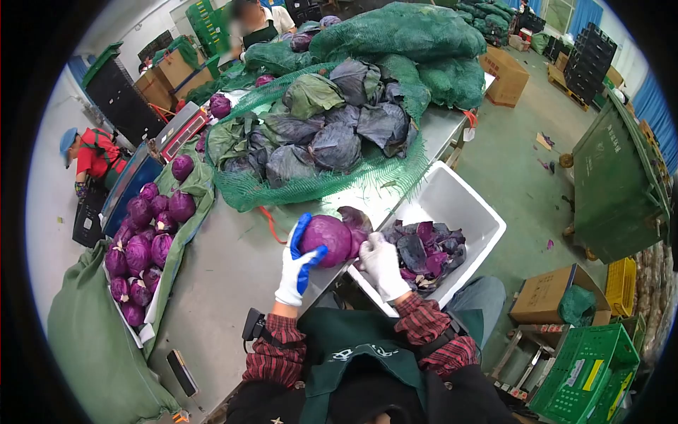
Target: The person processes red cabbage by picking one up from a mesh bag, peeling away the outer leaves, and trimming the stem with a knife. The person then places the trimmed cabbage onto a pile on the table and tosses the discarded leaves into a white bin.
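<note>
My left hand (298, 263), in a white glove with blue palm and fingers, is wrapped round a purple cabbage (326, 240) above the table's edge. On the cabbage's right side, my white-gloved right hand (382, 263) is closed on a loose outer cabbage leaf (357, 225) that stands away from the head. Below the right hand is a white bin (474, 212) holding torn dark and purple leaves (422, 253). Just beyond the cabbage, a green mesh sack (247, 194) lies open, full of dark unpeeled cabbages (335, 145).
Peeled purple cabbages (139, 253) fill a cloth-lined container on the left. Full mesh sacks (399, 32) are stacked at the back. A dark phone-like object (182, 372) lies on the metal table (219, 283). Right are a green wheeled bin (618, 180) and green crate (579, 374). Co-workers (102, 159) stand beyond.
</note>
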`<state>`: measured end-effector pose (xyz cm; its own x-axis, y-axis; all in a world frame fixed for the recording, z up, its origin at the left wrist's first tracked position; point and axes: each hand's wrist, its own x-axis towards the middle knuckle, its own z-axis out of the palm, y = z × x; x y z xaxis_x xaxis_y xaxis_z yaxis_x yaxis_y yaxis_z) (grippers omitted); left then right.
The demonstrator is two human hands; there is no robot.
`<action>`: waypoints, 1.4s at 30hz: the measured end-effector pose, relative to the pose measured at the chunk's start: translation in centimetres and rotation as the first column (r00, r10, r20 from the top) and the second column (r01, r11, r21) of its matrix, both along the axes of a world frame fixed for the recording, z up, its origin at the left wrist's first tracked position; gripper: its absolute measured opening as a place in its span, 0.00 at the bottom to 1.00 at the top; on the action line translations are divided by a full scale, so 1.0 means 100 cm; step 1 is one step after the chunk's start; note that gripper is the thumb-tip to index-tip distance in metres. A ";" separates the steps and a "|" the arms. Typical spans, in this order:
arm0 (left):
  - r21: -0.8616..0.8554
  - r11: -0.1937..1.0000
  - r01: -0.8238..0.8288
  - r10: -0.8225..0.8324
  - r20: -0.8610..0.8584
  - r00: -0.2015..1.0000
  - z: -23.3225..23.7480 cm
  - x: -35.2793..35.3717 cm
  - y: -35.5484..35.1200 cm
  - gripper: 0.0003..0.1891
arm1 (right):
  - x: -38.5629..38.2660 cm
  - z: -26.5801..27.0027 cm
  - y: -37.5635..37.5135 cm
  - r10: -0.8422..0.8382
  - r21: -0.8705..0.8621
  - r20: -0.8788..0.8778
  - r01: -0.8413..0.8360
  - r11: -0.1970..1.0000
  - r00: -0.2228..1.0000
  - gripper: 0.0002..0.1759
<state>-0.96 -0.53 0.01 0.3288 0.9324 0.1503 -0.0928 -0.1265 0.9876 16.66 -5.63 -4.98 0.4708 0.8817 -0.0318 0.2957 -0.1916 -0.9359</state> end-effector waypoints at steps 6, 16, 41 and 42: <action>-0.524 0.700 0.485 0.107 0.749 0.654 -0.011 -0.002 -0.004 0.40 | 0.098 -0.043 -0.012 -0.347 -0.176 0.313 0.413 0.893 0.884 0.13; -0.413 0.427 0.804 0.280 0.906 0.317 -0.016 0.018 -0.023 0.36 | 0.014 0.068 -0.018 0.247 0.114 -0.329 -0.221 0.969 0.912 0.38; -0.093 0.810 -0.580 0.449 0.734 0.510 0.113 -0.471 0.225 0.31 | 0.081 -0.005 -0.044 -0.142 -0.208 -0.319 0.077 0.975 0.937 0.08; 0.262 0.663 -0.701 0.584 0.405 0.704 0.109 -0.506 0.233 0.28 | 0.084 -0.009 -0.045 -0.144 -0.238 -0.300 0.072 0.969 0.943 0.08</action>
<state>-51.59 22.72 10.93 -0.4394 0.7399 0.5093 -0.0908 -0.6007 0.7943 25.05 -10.16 -5.88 0.4972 0.7796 -0.3809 -0.0395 -0.4182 -0.9075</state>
